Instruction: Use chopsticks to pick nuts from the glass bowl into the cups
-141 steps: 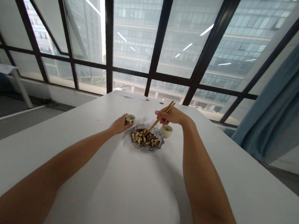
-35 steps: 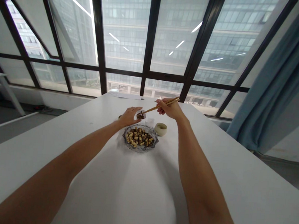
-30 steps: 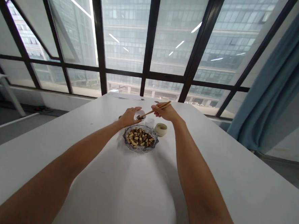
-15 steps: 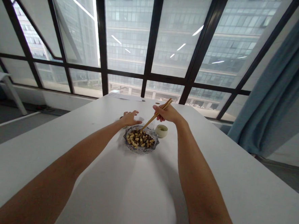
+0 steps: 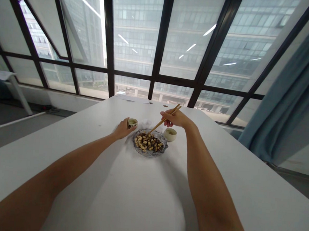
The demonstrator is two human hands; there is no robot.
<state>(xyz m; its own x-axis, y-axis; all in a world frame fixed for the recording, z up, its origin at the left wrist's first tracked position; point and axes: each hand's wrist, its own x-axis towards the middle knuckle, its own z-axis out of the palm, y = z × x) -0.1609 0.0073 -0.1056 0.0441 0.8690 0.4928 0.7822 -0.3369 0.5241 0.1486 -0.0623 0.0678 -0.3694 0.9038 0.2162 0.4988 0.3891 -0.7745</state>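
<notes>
Here the right hand [image 5: 175, 119] holds a pair of wooden chopsticks [image 5: 164, 120] pinched between thumb and fingers, the sticks slanting down and to the left so that their tips reach the far edge of the glass dish [image 5: 163, 149]. Whether the tips already grip a piece cannot be told at this distance. The left hand [image 5: 122, 129] is curled around a small cup with dark markings [image 5: 132, 123], which stands on the white table [image 5: 128, 197] just left of the dish and apart from it.

To pick well from such a heap, the tips are best set astride a single piece lying at the top, closed with even, light pressure, and lifted straight up; squeezing hard would likely make a smooth, rounded piece shoot sideways. The cup steadied by the other hand should stay close to the dish, so that the carry is short.

Containers: the dish, shallow and of patterned clear glass, holds a mixed heap of pale and dark pieces [image 5: 149, 142], apparently nuts or beans, filling most of its floor. The marked cup shows a pale interior; its contents cannot be made out. A second, plain pale cup [image 5: 170, 134] stands just right of the dish, below the right hand; what lies inside it is likewise unclear.
</notes>
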